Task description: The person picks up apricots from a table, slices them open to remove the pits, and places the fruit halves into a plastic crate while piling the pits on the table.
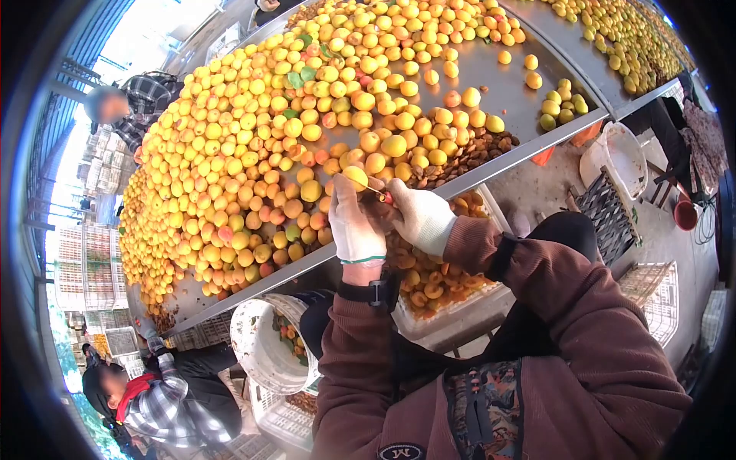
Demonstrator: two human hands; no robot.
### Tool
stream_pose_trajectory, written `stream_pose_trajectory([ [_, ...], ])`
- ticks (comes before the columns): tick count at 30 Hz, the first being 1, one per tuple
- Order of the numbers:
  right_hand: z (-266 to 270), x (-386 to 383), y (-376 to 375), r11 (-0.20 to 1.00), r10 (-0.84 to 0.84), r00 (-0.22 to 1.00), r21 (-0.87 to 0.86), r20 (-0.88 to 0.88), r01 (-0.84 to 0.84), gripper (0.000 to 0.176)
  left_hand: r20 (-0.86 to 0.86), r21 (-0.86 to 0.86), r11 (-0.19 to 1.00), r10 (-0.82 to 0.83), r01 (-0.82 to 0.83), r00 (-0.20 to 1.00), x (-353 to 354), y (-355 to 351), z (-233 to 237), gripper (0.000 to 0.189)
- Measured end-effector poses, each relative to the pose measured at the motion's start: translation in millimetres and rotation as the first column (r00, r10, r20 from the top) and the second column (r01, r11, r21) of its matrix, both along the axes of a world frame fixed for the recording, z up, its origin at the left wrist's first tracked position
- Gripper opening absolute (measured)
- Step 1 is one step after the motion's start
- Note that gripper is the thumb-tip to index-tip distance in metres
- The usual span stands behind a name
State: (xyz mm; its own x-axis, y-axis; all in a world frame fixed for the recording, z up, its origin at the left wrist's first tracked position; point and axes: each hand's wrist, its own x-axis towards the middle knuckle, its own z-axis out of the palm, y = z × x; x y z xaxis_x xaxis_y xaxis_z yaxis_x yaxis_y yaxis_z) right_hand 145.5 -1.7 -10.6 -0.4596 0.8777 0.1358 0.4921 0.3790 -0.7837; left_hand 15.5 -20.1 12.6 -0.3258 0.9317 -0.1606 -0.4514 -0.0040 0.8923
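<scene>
My left hand [354,222], in a white glove, holds a yellow apricot [355,177] at its fingertips. My right hand [418,216], also gloved, grips a small knife with a red handle [386,196] whose blade touches the apricot. Both hands hover over the near edge of a long metal table [498,157] heaped with yellow and orange apricots [253,153]. A pile of brown pits [468,157] lies on the table just beyond my right hand.
A white crate of halved apricots [437,287] sits below the table edge under my hands. A white bucket [264,345] stands to its left, another white tub [617,157] at right. Two other people work at left, one far [134,103], one near [165,399].
</scene>
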Motion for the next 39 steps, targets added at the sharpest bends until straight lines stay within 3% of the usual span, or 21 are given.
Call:
stream_pose_trajectory([
  [1,-1,1,1,1.000,0.001,1.000,-0.001,0.001,-0.001,0.028,0.143,0.007,0.996,-0.087,0.087,0.986,-2,-2,0,0.044],
  [3,-4,3,3,0.999,0.036,0.997,0.035,0.074,-0.039,0.032,0.148,-0.030,0.997,-0.069,0.074,0.986,-4,-2,-5,0.049],
  [5,0,7,6,0.998,0.046,0.990,0.026,0.135,-0.050,0.032,-0.072,-0.001,0.990,-0.141,0.141,0.987,-14,-2,-20,0.050],
  [6,2,8,7,0.998,0.057,0.979,0.016,0.196,-0.061,0.032,-0.071,-0.002,0.990,-0.143,0.143,0.987,-12,-3,-20,0.050],
  [9,1,8,7,0.996,0.065,0.983,0.050,0.173,-0.075,0.035,-0.004,0.064,0.986,-0.156,0.156,0.988,-10,-5,-27,0.034],
  [11,1,7,8,0.995,0.075,0.980,0.050,0.185,-0.085,0.036,0.183,0.099,0.973,-0.225,0.209,0.957,-21,-4,-42,0.019],
  [12,2,7,7,0.995,0.079,0.977,0.051,0.197,-0.090,0.036,0.182,0.099,0.973,-0.222,0.207,0.958,-19,-5,-37,0.019],
  [14,3,6,6,0.994,0.085,0.979,0.058,0.186,-0.097,0.035,-0.231,0.029,0.983,-0.170,0.181,0.958,-14,-8,-28,0.014],
  [15,4,7,6,0.993,0.088,0.981,0.062,0.175,-0.100,0.034,-0.231,0.030,0.984,-0.166,0.178,0.959,-12,-8,-24,0.014],
  [18,3,10,10,0.990,0.105,0.987,0.078,0.124,-0.116,0.031,-0.108,0.081,0.981,-0.167,0.176,0.980,-12,-5,-18,0.017],
  [20,3,9,12,0.995,0.094,0.988,0.027,0.122,-0.098,0.031,0.418,0.113,0.955,-0.295,0.273,0.859,-17,-4,-15,0.024],
  [22,3,8,11,0.997,0.081,0.989,-0.025,0.121,-0.079,0.031,0.437,0.101,0.972,-0.233,0.210,0.869,-12,-5,-9,0.026],
  [24,4,7,12,0.994,0.050,0.998,-0.097,-0.034,-0.053,0.029,0.454,0.090,0.985,-0.172,0.146,0.874,-3,-4,0,0.029],
  [26,4,4,15,0.995,0.058,0.989,-0.072,-0.138,-0.069,0.029,0.159,0.141,0.987,-0.094,0.071,0.983,5,-3,7,0.031],
  [27,4,3,16,0.996,0.064,0.969,-0.051,-0.240,-0.078,0.029,0.158,0.142,0.987,-0.092,0.069,0.983,2,-3,6,0.031],
  [29,7,4,12,0.995,0.069,0.979,-0.051,-0.193,-0.081,0.027,-0.180,0.086,0.994,-0.050,0.066,0.982,-4,-3,-1,0.033],
  [31,8,3,9,0.999,0.039,0.996,-0.012,-0.078,-0.040,0.026,-0.191,0.068,0.996,-0.044,0.058,0.981,-4,-3,-14,0.033],
  [33,6,3,9,1.000,0.028,0.999,0.007,-0.037,-0.027,0.028,0.257,0.119,0.982,-0.175,0.149,0.950,-1,-3,-13,0.034],
  [34,6,3,9,1.000,0.023,1.000,0.015,-0.020,-0.022,0.028,0.332,0.056,0.991,-0.133,0.121,0.934,11,-5,1,0.036],
  [38,7,6,10,0.997,0.028,0.997,0.066,0.073,-0.033,0.032,0.396,-0.045,0.992,-0.089,0.116,0.914,4,-8,-16,0.036],
  [39,6,6,11,0.998,0.027,0.997,0.063,0.073,-0.031,0.032,0.297,-0.028,0.989,-0.128,0.142,0.946,1,-6,-19,0.037],
])
